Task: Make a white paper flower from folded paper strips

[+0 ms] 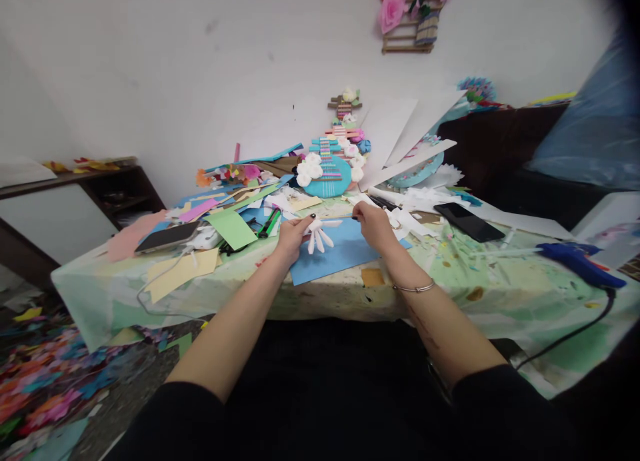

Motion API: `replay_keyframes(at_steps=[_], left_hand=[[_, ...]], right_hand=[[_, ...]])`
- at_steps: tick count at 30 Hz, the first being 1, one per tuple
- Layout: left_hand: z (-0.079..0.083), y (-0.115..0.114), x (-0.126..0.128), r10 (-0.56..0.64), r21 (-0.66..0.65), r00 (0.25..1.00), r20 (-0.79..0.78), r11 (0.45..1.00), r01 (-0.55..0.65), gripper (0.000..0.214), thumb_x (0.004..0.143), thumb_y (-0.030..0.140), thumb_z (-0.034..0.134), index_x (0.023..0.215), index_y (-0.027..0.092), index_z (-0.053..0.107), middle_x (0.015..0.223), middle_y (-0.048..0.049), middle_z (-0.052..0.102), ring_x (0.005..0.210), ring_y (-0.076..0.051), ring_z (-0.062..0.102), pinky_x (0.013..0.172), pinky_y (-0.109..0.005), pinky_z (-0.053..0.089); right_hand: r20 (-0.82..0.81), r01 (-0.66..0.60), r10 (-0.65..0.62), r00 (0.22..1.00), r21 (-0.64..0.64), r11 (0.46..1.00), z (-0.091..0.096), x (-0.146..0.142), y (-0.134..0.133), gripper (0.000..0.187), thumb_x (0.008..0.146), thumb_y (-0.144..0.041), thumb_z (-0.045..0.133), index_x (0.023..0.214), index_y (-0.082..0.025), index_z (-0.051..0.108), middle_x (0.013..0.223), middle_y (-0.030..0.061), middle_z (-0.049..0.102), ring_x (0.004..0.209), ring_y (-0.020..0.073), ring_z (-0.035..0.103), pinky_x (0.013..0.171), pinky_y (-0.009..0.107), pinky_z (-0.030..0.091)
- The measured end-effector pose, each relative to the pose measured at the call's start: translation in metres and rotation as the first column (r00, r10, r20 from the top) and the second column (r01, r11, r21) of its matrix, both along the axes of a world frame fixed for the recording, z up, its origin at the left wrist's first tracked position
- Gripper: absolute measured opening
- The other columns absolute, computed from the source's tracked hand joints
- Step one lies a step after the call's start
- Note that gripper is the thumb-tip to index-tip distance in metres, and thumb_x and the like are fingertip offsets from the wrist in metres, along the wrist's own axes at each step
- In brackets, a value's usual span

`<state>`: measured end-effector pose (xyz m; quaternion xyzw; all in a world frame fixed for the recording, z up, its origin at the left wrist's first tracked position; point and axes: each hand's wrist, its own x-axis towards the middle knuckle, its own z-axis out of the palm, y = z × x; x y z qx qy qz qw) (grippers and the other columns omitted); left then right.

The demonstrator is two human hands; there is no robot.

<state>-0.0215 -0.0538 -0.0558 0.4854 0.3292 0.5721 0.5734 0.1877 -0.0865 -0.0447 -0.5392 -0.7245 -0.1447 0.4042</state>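
the left hand pinches a white petalled paper piece over a blue sheet, close to the bench's near edge. the right hand has fingertips drawn together just right; i cannot tell whether they grip anything. fairly open room lies left of the glue gun. far left, a cabinet shelf holds things too dim to name.

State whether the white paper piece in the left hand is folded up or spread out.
Spread out: the white paper piece in the left hand has narrow strips fanning apart, blue sheet showing between them.
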Motion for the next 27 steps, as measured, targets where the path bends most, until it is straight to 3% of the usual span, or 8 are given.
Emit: replay_keyframes(at_steps=[7, 14, 21, 27], left_hand=[[0.0, 0.001, 0.0, -0.013, -0.012, 1.0, 0.02, 1.0, 0.014, 0.029, 0.056, 0.035, 0.077, 0.063, 0.009, 0.065, 0.06, -0.0075, 0.066, 0.054, -0.017, 0.062, 0.05, -0.025, 0.048], [0.003, -0.002, 0.001, -0.022, -0.002, 1.0, 0.016, 1.0, 0.022, 0.029, 0.057, 0.035, 0.076, 0.063, 0.009, 0.065, 0.057, -0.0064, 0.065, 0.05, -0.015, 0.06, 0.048, -0.025, 0.046], [0.003, -0.004, 0.001, -0.086, 0.057, 0.996, 0.001, 0.995, 0.086, 0.033, 0.058, 0.039, 0.076, 0.07, 0.009, 0.068, 0.065, -0.0074, 0.068, 0.061, -0.017, 0.064, 0.058, -0.026, 0.049], [0.004, -0.007, 0.001, -0.122, 0.078, 0.992, -0.023, 0.989, 0.124, 0.035, 0.057, 0.039, 0.077, 0.075, 0.009, 0.07, 0.068, -0.0081, 0.069, 0.065, -0.018, 0.065, 0.062, -0.027, 0.049]], right_hand=[[0.089, -0.026, 0.011, 0.996, 0.17, 0.985, 0.003, -0.007, 0.0, 0.025, 0.072, 0.003, 0.033, 0.074, -0.019, 0.046, 0.082, 0.0063, 0.049, 0.072, 0.0168, 0.043, 0.064, 0.027, 0.032], [0.013, -0.056, 0.055, 0.998, 0.202, 0.978, 0.0, -0.006, 0.002, 0.025, 0.068, 0.003, 0.033, 0.073, -0.021, 0.039, 0.079, 0.0047, 0.041, 0.074, 0.018, 0.04, 0.067, 0.029, 0.035], [-0.226, 0.015, 0.054, 0.973, 0.295, 0.955, 0.006, -0.005, -0.006, 0.024, 0.073, 0.0, 0.032, 0.078, -0.022, 0.039, 0.077, 0.0038, 0.047, 0.072, 0.018, 0.045, 0.069, 0.031, 0.037], [-0.244, 0.001, 0.045, 0.969, 0.185, 0.983, 0.005, -0.005, -0.01, 0.022, 0.077, -0.006, 0.039, 0.085, -0.019, 0.055, 0.077, 0.0046, 0.061, 0.071, 0.0176, 0.055, 0.069, 0.029, 0.041]])
